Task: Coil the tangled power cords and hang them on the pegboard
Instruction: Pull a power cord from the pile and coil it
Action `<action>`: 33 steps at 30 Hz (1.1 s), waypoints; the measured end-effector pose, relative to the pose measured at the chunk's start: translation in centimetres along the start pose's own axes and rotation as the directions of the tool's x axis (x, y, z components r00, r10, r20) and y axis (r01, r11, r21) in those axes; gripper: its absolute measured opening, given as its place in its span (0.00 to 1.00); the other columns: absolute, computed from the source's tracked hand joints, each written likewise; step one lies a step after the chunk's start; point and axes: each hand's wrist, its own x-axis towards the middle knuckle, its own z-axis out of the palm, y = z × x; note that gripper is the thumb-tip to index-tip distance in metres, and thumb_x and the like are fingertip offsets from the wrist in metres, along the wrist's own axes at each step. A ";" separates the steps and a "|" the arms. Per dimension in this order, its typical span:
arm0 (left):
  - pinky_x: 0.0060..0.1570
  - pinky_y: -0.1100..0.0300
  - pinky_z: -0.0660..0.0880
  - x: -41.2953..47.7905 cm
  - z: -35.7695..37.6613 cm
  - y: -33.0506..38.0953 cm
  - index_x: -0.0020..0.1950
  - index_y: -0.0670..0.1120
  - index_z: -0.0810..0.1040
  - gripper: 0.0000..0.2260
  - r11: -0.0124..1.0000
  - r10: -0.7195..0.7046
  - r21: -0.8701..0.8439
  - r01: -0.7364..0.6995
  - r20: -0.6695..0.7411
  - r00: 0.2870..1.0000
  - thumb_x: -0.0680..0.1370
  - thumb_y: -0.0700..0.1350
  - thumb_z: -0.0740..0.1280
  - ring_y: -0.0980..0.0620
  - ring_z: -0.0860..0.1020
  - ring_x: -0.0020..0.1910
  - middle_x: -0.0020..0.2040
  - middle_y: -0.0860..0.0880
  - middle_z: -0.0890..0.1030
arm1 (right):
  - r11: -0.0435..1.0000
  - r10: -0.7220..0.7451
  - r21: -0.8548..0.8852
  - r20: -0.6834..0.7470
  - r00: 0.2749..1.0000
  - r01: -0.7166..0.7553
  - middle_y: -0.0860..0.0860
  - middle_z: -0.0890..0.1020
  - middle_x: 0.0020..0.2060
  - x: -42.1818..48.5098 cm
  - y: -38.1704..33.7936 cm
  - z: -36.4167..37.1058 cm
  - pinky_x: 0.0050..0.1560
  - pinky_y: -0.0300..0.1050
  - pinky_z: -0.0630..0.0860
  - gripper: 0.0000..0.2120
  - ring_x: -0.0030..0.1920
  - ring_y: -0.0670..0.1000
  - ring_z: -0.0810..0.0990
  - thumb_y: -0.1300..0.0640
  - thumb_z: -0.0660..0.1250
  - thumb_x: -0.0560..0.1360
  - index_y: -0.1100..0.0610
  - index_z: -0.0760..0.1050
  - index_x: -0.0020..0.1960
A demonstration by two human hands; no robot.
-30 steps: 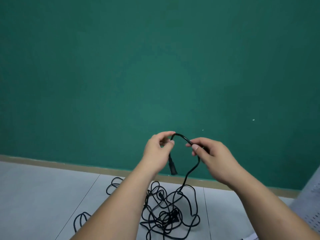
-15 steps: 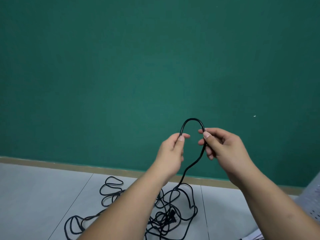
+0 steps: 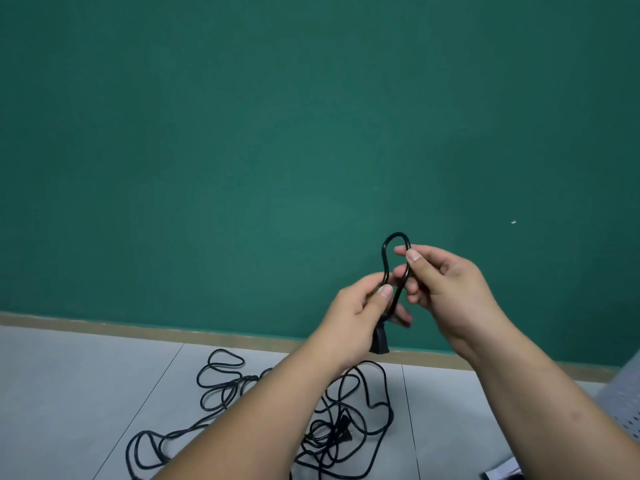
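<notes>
Black cord [image 3: 384,261] stands in a first small loop, pinched by the left hand [image 3: 356,317] just above its plug [image 3: 379,341] and by the right hand [image 3: 450,289] opposite. Coiling is barely begun; next, slack must probably be drawn from the tangle [image 3: 332,434] on the floor [image 3: 86,375].

Far: flat matte dark-green painted wall [image 3: 242,133], fills upper two-thirds of view. Tiny white speck [image 3: 513,222] on wall, right of centre. Narrow tan baseboard strip [image 3: 104,328] along wall foot, runs left to right, dips toward right in view. Near: pale grey matte tiled floor [image 3: 69,393]. Thin dark grout line [image 3: 159,379] runs from baseboard toward near edge at left; second line further right. Light even, diffuse. Wall brighter at centre, darker toward corners.
</notes>
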 end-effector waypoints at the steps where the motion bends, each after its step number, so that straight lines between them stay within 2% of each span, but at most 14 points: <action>1: 0.49 0.56 0.81 -0.1 -0.1 0.3 0.67 0.46 0.77 0.11 0.998 -0.020 -0.057 0.021 0.022 1.000 0.89 0.43 0.58 0.46 0.85 0.43 0.44 0.44 0.84 | 0.999 -0.021 -0.044 -0.014 1.000 0.021 0.54 0.84 0.38 0.1 0.1 -0.2 0.33 0.40 0.75 0.08 0.30 0.48 0.74 0.59 0.66 0.85 0.57 0.84 0.58; 3: 0.37 0.57 0.79 0.0 -0.2 0.4 0.66 0.47 0.77 0.10 0.991 -0.063 -0.114 0.069 0.058 0.996 0.89 0.43 0.59 0.45 0.81 0.33 0.40 0.43 0.81 | 0.989 -0.080 -0.130 -0.029 0.996 0.076 0.51 0.85 0.37 0.0 0.2 -0.4 0.32 0.39 0.74 0.08 0.30 0.48 0.74 0.59 0.67 0.85 0.56 0.85 0.58; 8: 0.33 0.58 0.72 0.6 -1.1 -0.3 0.64 0.52 0.79 0.10 0.975 -0.175 -0.120 0.188 0.109 0.979 0.89 0.46 0.59 0.50 0.68 0.28 0.33 0.49 0.73 | 0.981 -0.061 -0.187 -0.029 0.998 0.054 0.49 0.80 0.34 0.4 0.3 -0.7 0.27 0.39 0.70 0.08 0.26 0.48 0.72 0.62 0.68 0.83 0.55 0.82 0.60; 10: 0.33 0.60 0.72 0.5 -1.4 -0.5 0.63 0.50 0.79 0.10 0.975 -0.206 -0.049 0.215 0.142 0.968 0.89 0.46 0.58 0.50 0.70 0.28 0.33 0.49 0.73 | 0.984 -0.036 -0.175 -0.009 0.999 0.034 0.51 0.81 0.36 0.7 0.2 -0.9 0.26 0.40 0.69 0.09 0.26 0.49 0.71 0.60 0.67 0.84 0.55 0.81 0.63; 12: 0.35 0.59 0.76 0.3 -1.4 -0.5 0.63 0.47 0.78 0.10 0.969 -0.239 -0.014 0.245 0.173 0.956 0.89 0.45 0.57 0.48 0.75 0.30 0.33 0.47 0.76 | 0.975 -0.056 -0.216 0.019 0.998 0.059 0.52 0.80 0.35 0.7 0.2 -1.1 0.25 0.41 0.69 0.08 0.26 0.49 0.72 0.56 0.66 0.85 0.54 0.83 0.60; 15: 0.42 0.53 0.78 0.2 -1.1 -0.3 0.63 0.46 0.76 0.10 0.965 -0.233 -0.076 0.252 0.194 0.953 0.90 0.45 0.56 0.44 0.81 0.33 0.35 0.44 0.80 | 0.959 -0.101 -0.263 0.029 0.994 0.105 0.52 0.80 0.34 0.8 0.6 -1.0 0.26 0.41 0.70 0.08 0.27 0.50 0.72 0.57 0.66 0.85 0.51 0.84 0.57; 17: 0.40 0.54 0.77 0.2 -1.0 -0.2 0.63 0.46 0.76 0.11 0.962 -0.226 -0.117 0.245 0.158 0.961 0.90 0.46 0.55 0.45 0.79 0.32 0.34 0.45 0.79 | 0.939 -0.136 -0.314 0.032 0.990 0.139 0.51 0.81 0.34 1.1 1.0 -0.8 0.28 0.40 0.70 0.09 0.28 0.51 0.72 0.56 0.67 0.85 0.46 0.83 0.59; 19: 0.35 0.59 0.69 0.2 -1.0 -0.1 0.63 0.47 0.77 0.12 0.963 -0.225 -0.121 0.240 0.125 0.966 0.90 0.48 0.55 0.49 0.72 0.29 0.33 0.48 0.73 | 0.890 -0.175 -0.422 0.039 0.984 0.174 0.49 0.82 0.33 1.4 1.2 -0.9 0.29 0.41 0.71 0.08 0.27 0.50 0.73 0.54 0.68 0.84 0.43 0.83 0.59; 21: 0.31 0.61 0.63 0.2 -1.3 -0.2 0.63 0.46 0.79 0.13 0.975 -0.206 -0.065 0.211 0.083 0.975 0.89 0.48 0.56 0.54 0.66 0.28 0.33 0.52 0.68 | 0.772 -0.223 -0.603 0.038 0.974 0.200 0.48 0.82 0.31 1.5 0.9 -1.5 0.31 0.42 0.72 0.04 0.27 0.48 0.73 0.49 0.69 0.83 0.44 0.83 0.52; 23: 0.30 0.66 0.63 0.3 -1.8 -0.2 0.63 0.45 0.81 0.12 0.986 -0.167 0.033 0.166 0.055 0.984 0.88 0.47 0.59 0.59 0.65 0.27 0.30 0.59 0.68 | 0.643 -0.263 -0.742 0.017 0.965 0.189 0.49 0.78 0.27 1.5 0.6 -2.1 0.31 0.45 0.69 0.10 0.27 0.48 0.71 0.45 0.69 0.82 0.47 0.82 0.45; 25: 0.31 0.70 0.65 0.4 -2.2 -0.2 0.62 0.44 0.81 0.11 0.984 -0.130 0.126 0.124 0.042 0.991 0.87 0.48 0.63 0.62 0.69 0.26 0.28 0.62 0.73 | 0.567 -0.304 -0.803 0.004 0.953 0.185 0.49 0.75 0.25 1.4 0.3 -2.3 0.32 0.47 0.70 0.13 0.28 0.49 0.71 0.42 0.69 0.82 0.48 0.81 0.43; 28: 0.32 0.61 0.65 0.5 -2.3 -0.3 0.56 0.50 0.82 0.10 0.969 -0.125 0.221 0.112 0.044 0.991 0.86 0.54 0.64 0.60 0.66 0.26 0.27 0.61 0.70 | 0.523 -0.391 -0.819 0.013 0.920 0.234 0.48 0.76 0.26 1.0 0.1 -1.7 0.35 0.50 0.76 0.13 0.32 0.53 0.76 0.41 0.67 0.82 0.48 0.81 0.47; 31: 0.33 0.53 0.66 0.4 -2.0 -0.9 0.46 0.55 0.79 0.16 0.944 -0.162 0.299 0.138 0.056 0.985 0.83 0.62 0.59 0.52 0.65 0.27 0.27 0.57 0.68 | 0.544 -0.490 -0.784 -0.006 0.871 0.300 0.44 0.74 0.26 0.3 0.2 -0.2 0.34 0.49 0.73 0.12 0.30 0.50 0.74 0.45 0.67 0.83 0.50 0.82 0.48; 33: 0.34 0.51 0.68 0.2 -1.5 -0.9 0.42 0.53 0.75 0.17 0.935 -0.164 0.325 0.141 0.046 0.985 0.85 0.61 0.57 0.50 0.67 0.28 0.29 0.56 0.69 | 0.534 -0.565 -0.775 -0.030 0.825 0.337 0.43 0.73 0.27 0.0 0.6 0.5 0.33 0.49 0.71 0.12 0.29 0.48 0.72 0.46 0.67 0.84 0.52 0.82 0.47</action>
